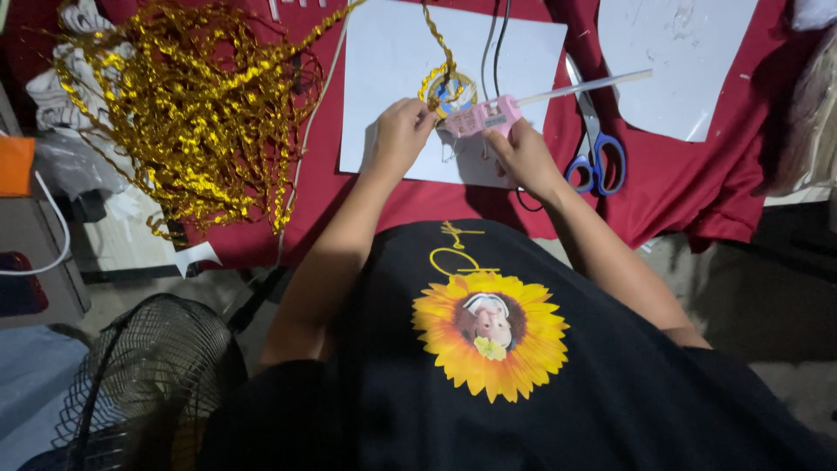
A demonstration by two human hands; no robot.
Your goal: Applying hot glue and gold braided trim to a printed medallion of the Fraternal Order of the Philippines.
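A red cloth point(697, 187) covered the table. The left hand point(399, 135) pinched a round disc point(452, 92) edged with gold tinsel point(436, 39), steadying it on white paper point(392, 52) near the cloth's front edge. The right hand point(521, 153) gripped a pink glue gun point(484, 116), nozzle at the disc. Scissors point(595, 148) lay right. Fingertips partly hidden.

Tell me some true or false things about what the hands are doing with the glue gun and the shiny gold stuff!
1. The right hand holds a pink glue gun. True.
2. The left hand holds the scissors. False: they lie on the red cloth, untouched; the left hand steadies a small round piece.
3. The gold tinsel pile lies left of the white sheet. True.
4. The scissors have green handles. False: blue.
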